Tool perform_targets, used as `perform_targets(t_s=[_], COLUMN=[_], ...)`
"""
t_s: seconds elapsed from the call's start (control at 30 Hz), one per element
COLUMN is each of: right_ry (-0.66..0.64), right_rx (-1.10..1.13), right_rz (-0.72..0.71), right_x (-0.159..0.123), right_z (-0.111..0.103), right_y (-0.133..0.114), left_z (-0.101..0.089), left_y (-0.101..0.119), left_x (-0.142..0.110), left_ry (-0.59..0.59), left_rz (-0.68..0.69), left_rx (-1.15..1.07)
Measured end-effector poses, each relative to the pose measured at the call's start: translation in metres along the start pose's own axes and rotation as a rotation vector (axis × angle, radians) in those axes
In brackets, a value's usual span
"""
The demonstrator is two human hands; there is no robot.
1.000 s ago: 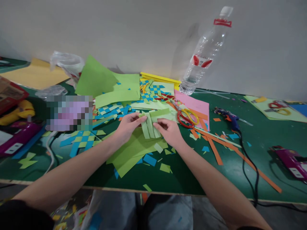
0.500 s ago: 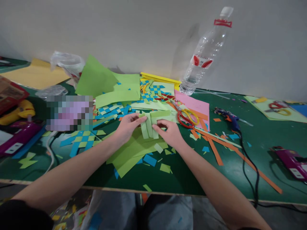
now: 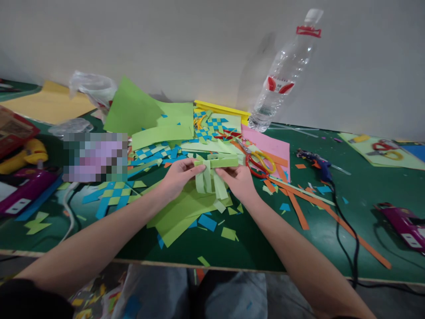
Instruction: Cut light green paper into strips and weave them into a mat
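Light green paper strips [image 3: 207, 179], laid crosswise over one another, are held up between my two hands above the middle of the table. My left hand [image 3: 177, 177] pinches their left end between thumb and fingers. On the other side, my right hand [image 3: 239, 179] grips the strips near the right end of the crosswise one, thumb in front. Several strip ends hang down between the hands. Beneath lies a larger green paper sheet [image 3: 179, 217] with loose green and blue scraps. Red-and-yellow scissors [image 3: 260, 164] rest just right of my right hand.
Blue-and-green woven paper [image 3: 152, 153] lies behind my hands. A tall clear bottle [image 3: 285, 71] stands by the wall. To the right are orange strips [image 3: 297, 208], a blue glue gun [image 3: 315, 164] with its cord, and a purple device [image 3: 403, 226]. Another purple device [image 3: 31, 188] is at left.
The crosswise strip now lies across the front of the hanging strips. My right hand has shifted slightly right and the hanging ends have spread apart. My left hand stays nearly in place.
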State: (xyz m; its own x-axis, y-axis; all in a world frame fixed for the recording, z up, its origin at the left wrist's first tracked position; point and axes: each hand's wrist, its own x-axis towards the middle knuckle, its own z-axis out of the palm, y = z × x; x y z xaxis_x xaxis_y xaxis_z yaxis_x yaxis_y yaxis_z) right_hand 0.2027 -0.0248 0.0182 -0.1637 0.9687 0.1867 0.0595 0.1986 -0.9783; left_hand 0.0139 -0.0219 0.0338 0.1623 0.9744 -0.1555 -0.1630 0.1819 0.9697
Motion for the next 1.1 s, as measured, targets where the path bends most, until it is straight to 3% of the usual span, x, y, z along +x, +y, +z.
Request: perform_targets(t_s=[0.43, 0.6, 0.8, 1.1], right_ry=[-0.029, -0.022, 0.066, 0.104], right_rx=[-0.082, 0.025, -0.036, 0.082], right_rz=[-0.054, -0.023, -0.022, 0.173], right_x=[-0.002, -0.002, -0.003, 0.005], right_z=[-0.001, -0.001, -0.001, -0.004], right_y=[-0.001, -0.003, -0.011, 0.005], left_z=[-0.003, -0.002, 0.0, 0.002], left_y=[-0.003, -0.001, 0.0, -0.002], left_x=[0.001, 0.0, -0.002, -0.001], left_ry=[-0.014, -0.012, -0.046, -0.017], left_rz=[0.051, 0.03, -0.016, -0.133], left_rx=[-0.029, -0.01, 0.016, 0.026])
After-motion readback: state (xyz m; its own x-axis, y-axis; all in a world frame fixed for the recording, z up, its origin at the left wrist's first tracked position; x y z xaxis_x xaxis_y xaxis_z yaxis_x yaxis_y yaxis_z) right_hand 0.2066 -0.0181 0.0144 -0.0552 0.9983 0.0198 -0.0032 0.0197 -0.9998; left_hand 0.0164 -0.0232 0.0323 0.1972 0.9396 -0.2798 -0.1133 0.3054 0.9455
